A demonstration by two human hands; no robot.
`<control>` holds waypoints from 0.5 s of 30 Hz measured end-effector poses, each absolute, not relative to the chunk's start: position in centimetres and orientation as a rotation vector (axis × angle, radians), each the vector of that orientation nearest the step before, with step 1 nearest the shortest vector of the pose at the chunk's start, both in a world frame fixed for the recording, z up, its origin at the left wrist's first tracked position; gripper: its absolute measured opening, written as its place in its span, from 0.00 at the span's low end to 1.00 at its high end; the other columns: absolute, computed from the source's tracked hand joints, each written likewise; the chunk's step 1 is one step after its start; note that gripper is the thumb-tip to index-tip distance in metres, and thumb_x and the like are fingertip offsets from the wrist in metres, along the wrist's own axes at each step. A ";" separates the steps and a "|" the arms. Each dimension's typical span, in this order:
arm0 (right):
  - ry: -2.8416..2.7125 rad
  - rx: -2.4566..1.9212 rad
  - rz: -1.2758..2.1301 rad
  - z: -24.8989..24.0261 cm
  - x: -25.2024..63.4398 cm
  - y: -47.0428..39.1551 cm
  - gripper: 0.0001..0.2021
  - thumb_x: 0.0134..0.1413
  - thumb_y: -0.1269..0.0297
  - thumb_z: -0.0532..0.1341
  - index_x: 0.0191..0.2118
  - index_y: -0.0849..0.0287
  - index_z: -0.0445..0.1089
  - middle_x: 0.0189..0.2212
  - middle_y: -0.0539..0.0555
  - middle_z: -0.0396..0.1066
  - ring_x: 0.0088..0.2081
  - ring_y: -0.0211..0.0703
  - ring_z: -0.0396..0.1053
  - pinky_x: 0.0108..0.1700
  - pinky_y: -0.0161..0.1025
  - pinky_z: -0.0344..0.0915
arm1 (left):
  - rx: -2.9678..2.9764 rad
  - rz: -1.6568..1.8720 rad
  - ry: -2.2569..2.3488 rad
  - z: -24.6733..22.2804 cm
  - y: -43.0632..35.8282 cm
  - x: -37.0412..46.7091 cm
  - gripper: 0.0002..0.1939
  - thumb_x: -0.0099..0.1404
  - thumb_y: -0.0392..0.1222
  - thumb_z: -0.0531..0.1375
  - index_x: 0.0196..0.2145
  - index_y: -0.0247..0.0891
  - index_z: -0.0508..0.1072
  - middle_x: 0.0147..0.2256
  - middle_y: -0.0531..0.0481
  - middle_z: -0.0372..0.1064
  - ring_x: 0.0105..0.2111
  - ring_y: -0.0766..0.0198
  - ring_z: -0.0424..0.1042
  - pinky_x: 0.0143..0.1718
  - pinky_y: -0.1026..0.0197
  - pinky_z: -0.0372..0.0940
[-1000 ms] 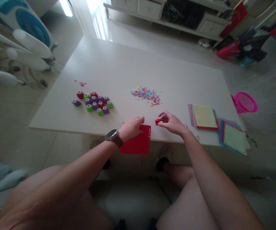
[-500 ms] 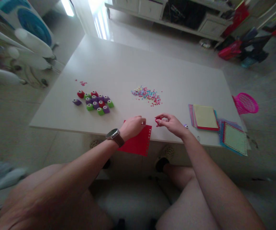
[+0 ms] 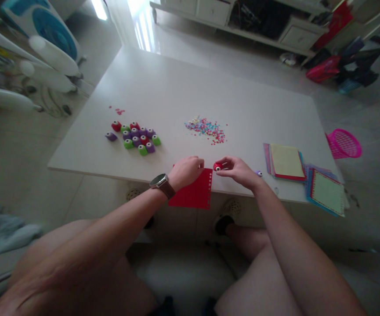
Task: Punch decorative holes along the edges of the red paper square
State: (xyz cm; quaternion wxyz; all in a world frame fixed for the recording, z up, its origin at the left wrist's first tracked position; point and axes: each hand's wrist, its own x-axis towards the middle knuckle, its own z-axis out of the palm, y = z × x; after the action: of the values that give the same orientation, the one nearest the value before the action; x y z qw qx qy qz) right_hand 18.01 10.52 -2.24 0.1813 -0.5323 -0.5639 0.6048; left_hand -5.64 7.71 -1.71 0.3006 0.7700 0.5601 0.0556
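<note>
Head view: the white table (image 3: pixel 242 105) is spreading out in front of my knees. A pink mesh basket (image 3: pixel 346 144) is standing beyond its right end. Two stacks of coloured paper are lying to my right, one cream-topped stack (image 3: pixel 287 162) and one pale-green-topped stack (image 3: pixel 328 191). The red sheet (image 3: pixel 190 195) is jutting over the near edge before me, holes running down its right side. A cluster of red, green and purple pieces (image 3: pixel 140 137) is sitting to my left.

My left hand (image 3: pixel 187 170) is curling over the red sheet's upper part, holding it; thumb hidden. My right hand (image 3: pixel 237 171) is pinching a small red piece (image 3: pixel 217 167) between thumb and fingers, just beside the sheet's upper right corner. Mixed confetti (image 3: pixel 208 128) is lying farther in. A watch (image 3: pixel 161 184) is circling my left wrist. Smaller: a purple piece (image 3: pixel 258 173) is resting near my right wrist; pink bits (image 3: pixel 120 111) are lying beyond the cluster.
</note>
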 end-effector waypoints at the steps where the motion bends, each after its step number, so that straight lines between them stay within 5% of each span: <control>1: -1.590 -1.504 1.722 -2.2 18.0 10.5 0.19 0.44 0.62 0.78 0.42 0.58 0.76 0.40 0.57 0.82 0.42 0.47 0.79 0.50 0.47 0.77 | 2.040 0.149 1.487 -1.8 7.7 -5.6 0.13 0.73 0.38 0.56 0.43 0.40 0.82 0.45 0.43 0.79 0.42 0.55 0.77 0.41 0.57 0.66; 15: -1.612 -1.572 1.711 -2.2 17.7 10.3 0.16 0.44 0.67 0.76 0.41 0.58 0.76 0.38 0.56 0.82 0.42 0.47 0.80 0.47 0.44 0.76 | 2.037 0.157 1.492 -2.0 7.9 -5.7 0.12 0.74 0.39 0.57 0.45 0.40 0.82 0.45 0.43 0.80 0.43 0.57 0.76 0.42 0.59 0.66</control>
State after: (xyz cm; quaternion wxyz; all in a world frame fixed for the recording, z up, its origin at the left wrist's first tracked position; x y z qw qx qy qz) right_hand 17.66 10.28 -2.18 0.1561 -0.5490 -0.5631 0.5976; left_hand -5.72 7.91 -1.99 0.3011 0.7679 0.5623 0.0592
